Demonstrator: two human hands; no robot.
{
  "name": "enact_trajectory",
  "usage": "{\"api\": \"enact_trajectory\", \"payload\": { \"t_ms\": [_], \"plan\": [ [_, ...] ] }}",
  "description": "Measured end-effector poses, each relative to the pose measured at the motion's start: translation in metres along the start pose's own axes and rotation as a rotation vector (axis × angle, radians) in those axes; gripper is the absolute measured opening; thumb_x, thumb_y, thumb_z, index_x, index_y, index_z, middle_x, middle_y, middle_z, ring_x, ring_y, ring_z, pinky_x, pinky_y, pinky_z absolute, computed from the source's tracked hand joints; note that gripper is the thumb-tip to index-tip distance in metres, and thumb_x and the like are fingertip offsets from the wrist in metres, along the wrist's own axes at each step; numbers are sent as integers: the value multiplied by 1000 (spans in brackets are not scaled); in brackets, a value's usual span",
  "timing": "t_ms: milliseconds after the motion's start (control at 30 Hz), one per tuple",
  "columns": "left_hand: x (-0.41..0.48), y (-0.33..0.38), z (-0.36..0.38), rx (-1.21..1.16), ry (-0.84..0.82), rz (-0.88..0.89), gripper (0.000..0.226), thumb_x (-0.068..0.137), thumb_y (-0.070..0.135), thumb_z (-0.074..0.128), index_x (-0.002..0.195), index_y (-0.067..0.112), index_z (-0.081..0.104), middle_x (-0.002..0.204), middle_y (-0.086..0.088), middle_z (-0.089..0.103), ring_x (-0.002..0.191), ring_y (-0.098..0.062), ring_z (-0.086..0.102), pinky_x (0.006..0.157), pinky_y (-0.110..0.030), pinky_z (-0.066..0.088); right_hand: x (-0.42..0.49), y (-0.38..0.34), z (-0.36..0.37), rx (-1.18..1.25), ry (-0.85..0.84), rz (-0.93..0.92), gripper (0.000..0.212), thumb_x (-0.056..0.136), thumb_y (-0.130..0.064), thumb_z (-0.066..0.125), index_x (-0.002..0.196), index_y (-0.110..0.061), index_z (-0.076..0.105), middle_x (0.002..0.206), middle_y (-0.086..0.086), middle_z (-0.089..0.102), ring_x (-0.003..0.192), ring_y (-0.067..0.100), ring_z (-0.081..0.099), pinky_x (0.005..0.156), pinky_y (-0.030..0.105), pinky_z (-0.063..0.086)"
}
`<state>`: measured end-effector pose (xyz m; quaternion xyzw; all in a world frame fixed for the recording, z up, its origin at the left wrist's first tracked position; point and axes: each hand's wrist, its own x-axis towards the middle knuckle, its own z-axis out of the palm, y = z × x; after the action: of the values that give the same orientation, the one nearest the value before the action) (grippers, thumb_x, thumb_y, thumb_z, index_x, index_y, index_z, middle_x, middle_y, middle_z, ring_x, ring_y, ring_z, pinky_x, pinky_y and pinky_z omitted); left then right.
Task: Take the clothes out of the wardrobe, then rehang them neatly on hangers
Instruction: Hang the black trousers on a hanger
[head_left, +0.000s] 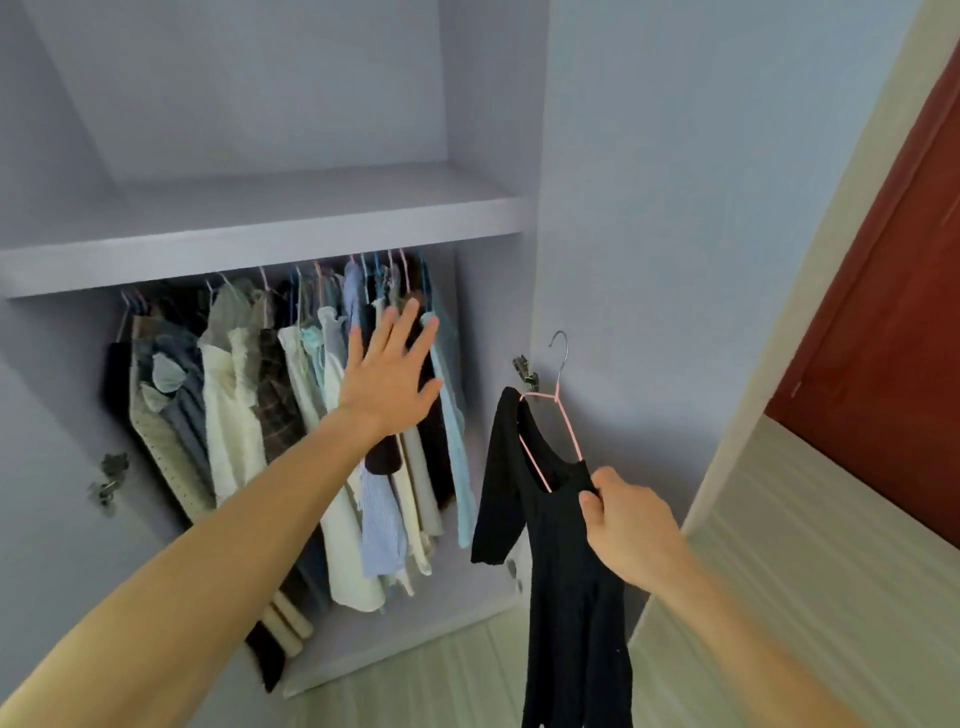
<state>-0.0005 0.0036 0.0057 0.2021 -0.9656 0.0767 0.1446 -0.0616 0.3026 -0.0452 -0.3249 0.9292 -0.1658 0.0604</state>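
A black long-sleeved top (561, 571) hangs on a pink wire hanger (558, 415) to the right of the wardrobe opening. My right hand (628, 530) is shut on the top's shoulder and the hanger's lower right end. My left hand (389, 374) is open with fingers spread, stretched out in front of the hung clothes (291, 415), near a light blue garment (452, 415) at the right end of the row. Several garments hang tightly packed on coloured hangers under the shelf (260, 249). I cannot tell whether the hand touches them.
The lilac wardrobe's side panel (649, 260) stands right of the opening, with hinges (524, 371) on it and another hinge (109, 478) on the left wall. A dark red door (883, 364) is at the far right. Pale floor (457, 686) lies below.
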Motion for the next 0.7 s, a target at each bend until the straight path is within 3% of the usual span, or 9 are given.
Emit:
{"api": "enact_trajectory", "payload": {
  "t_ms": [67,200,267,433,600,700],
  "plan": [
    [23,-27,-10,75,164,1,76,100,54,39,160,28,1,167,-3,-11,154,-25,-9,120,-59,1,27,-7,-4,15,15,-14,12,106,-28,36,98,-20,38,66,-6,49,54,7,45,45,21,24],
    [80,-78,-26,186,291,-59,72,100,57,26,160,28,-3,167,-3,-11,154,-24,-9,120,-58,-4,93,-21,-4,-15,80,-35,13,106,-27,35,100,-17,40,68,-8,45,56,9,43,49,22,28],
    [108,-98,-22,209,298,-120,71,100,57,20,160,28,-5,167,-2,-11,154,-22,-8,120,-58,-5,128,-29,4,-1,90,-38,17,106,-28,35,108,-14,45,70,-8,46,60,11,46,57,26,37],
    [158,-124,23,142,218,-240,65,101,57,8,158,33,-10,166,3,-18,153,-17,-15,121,-57,-7,206,-61,25,26,61,-76,17,105,-25,37,112,-12,45,72,-7,41,72,21,48,65,31,38],
    [187,-128,86,119,538,-235,63,104,53,15,159,33,-7,167,0,-12,153,-23,-14,120,-62,-1,281,-77,45,-13,124,-128,6,104,-21,41,101,-16,40,69,-10,38,68,19,46,66,30,40],
    [213,-140,110,175,699,-248,64,104,56,22,157,35,-7,167,-6,0,149,-20,-22,117,-62,-9,323,-77,64,-22,163,-154,9,104,-21,41,96,-19,36,70,-10,40,67,18,49,66,32,43]
  ]
}}
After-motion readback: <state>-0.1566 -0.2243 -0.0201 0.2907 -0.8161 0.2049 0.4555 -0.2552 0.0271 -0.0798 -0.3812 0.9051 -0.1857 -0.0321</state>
